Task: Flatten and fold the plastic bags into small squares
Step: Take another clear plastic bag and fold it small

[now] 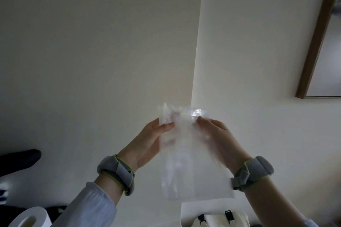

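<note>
The person holds one clear plastic bag [181, 153] up in the air in front of a pale wall [92, 51], with both arms raised. The left hand [147, 142] grasps the bag's upper left edge, thumb and fingers pinched on the film. The right hand [215, 134] grasps the upper right edge in the same manner, fingertips closed on the plastic near a bright glare spot. The top of the bag is crumpled between the two hands; the lower part hangs down between the wrists, fairly flat, with a straight bottom edge. Each wrist carries a grey band with yellow-green trim, the left wristband [117, 173] and the right wristband [251, 172]. A light sleeve [88, 206] covers the left forearm. A roll of white paper [30, 217] sits at the lower left. A cream bag with black buckles [219, 217] lies below the hanging plastic. A wooden-framed picture [317, 42] hangs on the wall at the right.
</note>
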`<action>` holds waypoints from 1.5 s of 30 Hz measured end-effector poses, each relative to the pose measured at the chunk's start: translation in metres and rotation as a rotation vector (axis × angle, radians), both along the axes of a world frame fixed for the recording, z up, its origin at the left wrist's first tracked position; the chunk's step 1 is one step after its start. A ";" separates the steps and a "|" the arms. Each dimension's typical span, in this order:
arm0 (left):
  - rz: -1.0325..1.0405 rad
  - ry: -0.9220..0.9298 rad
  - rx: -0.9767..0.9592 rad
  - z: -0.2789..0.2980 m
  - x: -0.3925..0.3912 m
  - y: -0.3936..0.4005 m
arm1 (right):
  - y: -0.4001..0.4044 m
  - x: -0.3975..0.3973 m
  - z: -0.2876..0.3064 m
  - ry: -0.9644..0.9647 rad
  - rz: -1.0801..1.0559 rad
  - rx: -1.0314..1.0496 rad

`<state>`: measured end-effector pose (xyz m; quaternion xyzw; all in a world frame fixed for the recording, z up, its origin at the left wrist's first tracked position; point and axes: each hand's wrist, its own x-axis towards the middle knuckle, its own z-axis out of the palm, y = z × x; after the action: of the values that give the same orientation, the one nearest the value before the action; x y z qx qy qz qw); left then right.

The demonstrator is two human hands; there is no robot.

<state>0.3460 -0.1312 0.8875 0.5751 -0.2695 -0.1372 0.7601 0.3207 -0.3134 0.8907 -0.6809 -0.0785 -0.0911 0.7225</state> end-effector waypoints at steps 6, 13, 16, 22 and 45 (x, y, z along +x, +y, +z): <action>-0.104 0.059 -0.157 0.004 -0.003 -0.002 | 0.008 0.004 -0.001 0.006 0.014 -0.110; -0.140 0.028 -0.051 0.006 -0.003 0.003 | 0.007 0.010 -0.002 -0.130 -0.043 -0.289; 0.006 -0.041 0.107 0.018 0.003 0.012 | 0.003 0.010 0.004 -0.362 -0.297 -0.851; 0.267 -0.311 0.552 0.023 0.006 0.002 | 0.010 0.003 0.009 -0.560 -0.118 -1.065; 0.637 -0.179 0.360 0.000 0.015 0.019 | -0.038 0.007 -0.019 0.018 0.000 0.050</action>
<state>0.3611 -0.1122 0.8876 0.7643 -0.1140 0.1119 0.6248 0.3276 -0.3512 0.8717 -0.6635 -0.0697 -0.0869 0.7398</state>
